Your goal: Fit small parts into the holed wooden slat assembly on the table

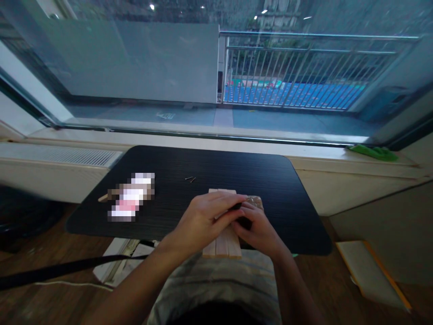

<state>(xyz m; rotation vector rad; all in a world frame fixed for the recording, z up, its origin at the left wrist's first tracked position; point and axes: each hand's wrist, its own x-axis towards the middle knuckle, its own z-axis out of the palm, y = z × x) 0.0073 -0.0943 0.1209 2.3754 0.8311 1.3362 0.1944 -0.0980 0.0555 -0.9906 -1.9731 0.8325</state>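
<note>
1. Wooden slats (221, 247), pale, are lying side by side on a black tabletop (284, 234), lengths running away from the wearer, near ends jutting past its front edge.
2. Right hand (255, 225) is curling in from the slats' right, fingers bent; left hand (209, 212) is reaching across from their left. Fingers are coming together above the slats' right side. Cannot tell whether either is clamping anything; the gap between is too shadowed.
3. Shiny brown lump (256, 201) is sitting right of the slats' far half, partly hidden by the right hand.
4. Pixelated item (131, 196) is lying well left of the slats.
5. Two thin metal pins (190, 179) are lying beyond the slats, to their left.
6. Green cloth (372, 152) is resting far right, beyond the slats.
7. Metal railing (304, 76) is standing outside, well beyond the slats.
</note>
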